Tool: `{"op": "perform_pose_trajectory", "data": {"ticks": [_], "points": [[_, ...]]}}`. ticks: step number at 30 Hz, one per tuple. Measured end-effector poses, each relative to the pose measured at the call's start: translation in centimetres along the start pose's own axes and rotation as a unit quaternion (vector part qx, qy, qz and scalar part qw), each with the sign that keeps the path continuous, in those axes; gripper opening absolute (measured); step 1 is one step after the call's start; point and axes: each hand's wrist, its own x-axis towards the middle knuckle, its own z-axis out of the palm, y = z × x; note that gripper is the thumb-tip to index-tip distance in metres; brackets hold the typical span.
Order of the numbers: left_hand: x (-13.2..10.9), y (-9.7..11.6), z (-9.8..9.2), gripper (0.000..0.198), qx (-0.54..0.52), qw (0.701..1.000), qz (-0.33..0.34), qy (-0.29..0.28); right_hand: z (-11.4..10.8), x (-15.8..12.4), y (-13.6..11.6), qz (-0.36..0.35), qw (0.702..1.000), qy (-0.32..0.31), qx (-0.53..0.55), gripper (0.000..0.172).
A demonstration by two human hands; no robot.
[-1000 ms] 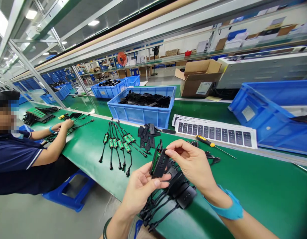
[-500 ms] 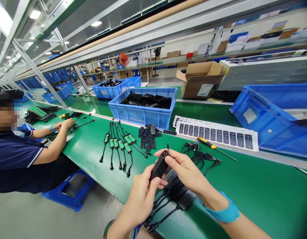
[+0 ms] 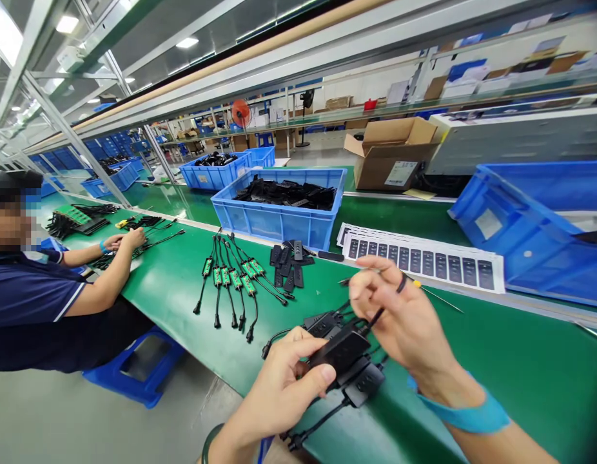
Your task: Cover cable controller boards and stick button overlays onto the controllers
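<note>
1. The black casing [image 3: 345, 354] is gripped at one end by the left hand [image 3: 285, 380], thumb on top, probably so that it is steadied.
2. The black cable [image 3: 374, 319] leaving its other end is held, it seems, in the curled fingers of the right hand [image 3: 407, 322]; the exact grip is blurred.
3. The casing is held over similar cased units [image 3: 365, 385] piled on the bench [image 3: 501, 364]; whether they touch cannot be told.
4. Beyond, wired circuit boards [image 3: 225, 277] are laid side by side, likely for single pick-up, near heaped black covers [image 3: 298, 278].
5. The screwdriver [image 3: 438, 298] and label sheets [image 3: 414, 259] are set farther back, presumably leaving working room.
</note>
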Motion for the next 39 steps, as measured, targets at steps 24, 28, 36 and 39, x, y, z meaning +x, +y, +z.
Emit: {"op": "perform_pose_trajectory", "data": {"ticks": [24,28,36,39], "points": [[5.9,-5.2,-5.0,0.035,0.600,0.794,0.011,0.099,-13.3,3.0,3.1,0.244,0.767,-0.001,-0.593,0.054],[8.9,-7.4,-9.0,0.062,0.629,0.774,0.004,0.070,-11.9,2.4,2.5,0.204,0.760,-0.042,-0.615,0.044],[6.0,-8.7,-12.9,0.064,0.635,0.772,0.000,0.003,-12.5,2.3,3.1,0.246,0.795,-0.105,-0.545,0.030],[3.6,-7.5,-14.7,0.046,0.597,0.803,0.003,0.000,-12.7,3.0,2.9,0.243,0.802,-0.112,-0.534,0.028]]}}
